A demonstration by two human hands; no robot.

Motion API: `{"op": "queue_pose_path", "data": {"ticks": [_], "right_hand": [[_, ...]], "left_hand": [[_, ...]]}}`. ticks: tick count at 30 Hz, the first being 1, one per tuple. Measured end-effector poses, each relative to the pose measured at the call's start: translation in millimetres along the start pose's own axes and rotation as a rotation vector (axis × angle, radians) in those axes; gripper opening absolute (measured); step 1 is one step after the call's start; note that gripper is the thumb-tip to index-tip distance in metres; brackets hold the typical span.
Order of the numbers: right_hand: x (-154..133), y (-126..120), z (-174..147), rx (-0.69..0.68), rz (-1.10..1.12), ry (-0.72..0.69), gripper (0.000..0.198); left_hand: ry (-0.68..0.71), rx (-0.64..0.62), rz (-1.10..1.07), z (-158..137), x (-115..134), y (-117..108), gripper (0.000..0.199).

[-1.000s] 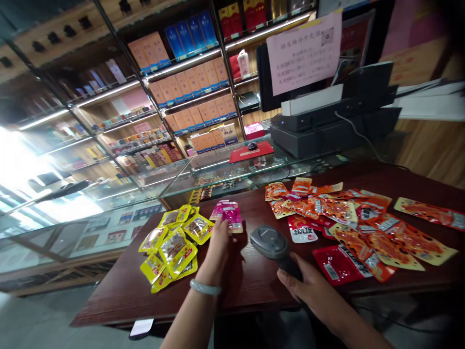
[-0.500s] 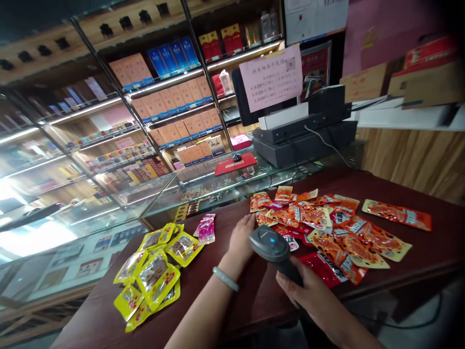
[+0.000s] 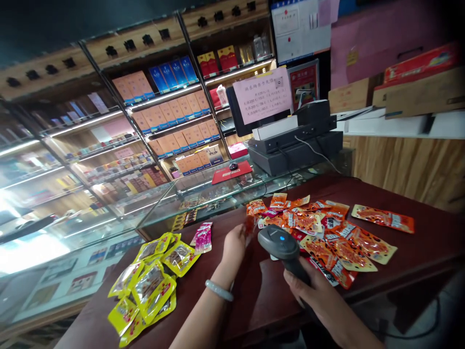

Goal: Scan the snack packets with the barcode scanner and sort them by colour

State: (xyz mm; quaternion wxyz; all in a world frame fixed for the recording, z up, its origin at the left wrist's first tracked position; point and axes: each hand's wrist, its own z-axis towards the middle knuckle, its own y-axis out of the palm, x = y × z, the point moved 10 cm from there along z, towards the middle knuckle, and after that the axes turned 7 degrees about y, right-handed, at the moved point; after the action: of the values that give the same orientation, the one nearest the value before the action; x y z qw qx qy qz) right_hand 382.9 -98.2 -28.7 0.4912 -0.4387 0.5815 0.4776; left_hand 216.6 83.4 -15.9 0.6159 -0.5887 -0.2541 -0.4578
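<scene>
Left hand [image 3: 234,245] pinches a blurred, seemingly red packet [image 3: 250,225] toward the counter's [image 3: 250,305] far edge; likely light, slippery, best held by its rim; right hand [image 3: 314,286] grips a scanner [image 3: 278,243].

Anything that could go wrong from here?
Three possible snags:
1. The reddish packet in the left hand is right by the heap of orange packets; pulling it away could drag others along.
2. Packets in that heap overlap, so the scanner in the right hand might catch the wrong one.
3. The heap's nearest packet lies close to the table edge; the right forearm might knock it off.
</scene>
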Motion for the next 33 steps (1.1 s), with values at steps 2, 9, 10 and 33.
{"op": "queue_pose_path", "data": {"ticks": [2, 9, 10, 33], "right_hand": [[4, 0, 1, -0.007, 0.033, 0.040, 0.042], [17, 14, 4, -0.040, 0.021, 0.081, 0.052], [19, 17, 4, -0.050, 0.014, 0.080, 0.052], [37, 50, 0, -0.105, -0.056, 0.124, 0.044]], "left_hand": [[-0.153, 0.061, -0.438, -16, -15, -10, 0.026], [-0.272, 0.170, -0.972, -53, -24, -22, 0.027], [-0.272, 0.177, -0.987, -56, -25, -23, 0.028], [-0.197, 0.500, -0.991, -93, -47, -71, 0.045]]}}
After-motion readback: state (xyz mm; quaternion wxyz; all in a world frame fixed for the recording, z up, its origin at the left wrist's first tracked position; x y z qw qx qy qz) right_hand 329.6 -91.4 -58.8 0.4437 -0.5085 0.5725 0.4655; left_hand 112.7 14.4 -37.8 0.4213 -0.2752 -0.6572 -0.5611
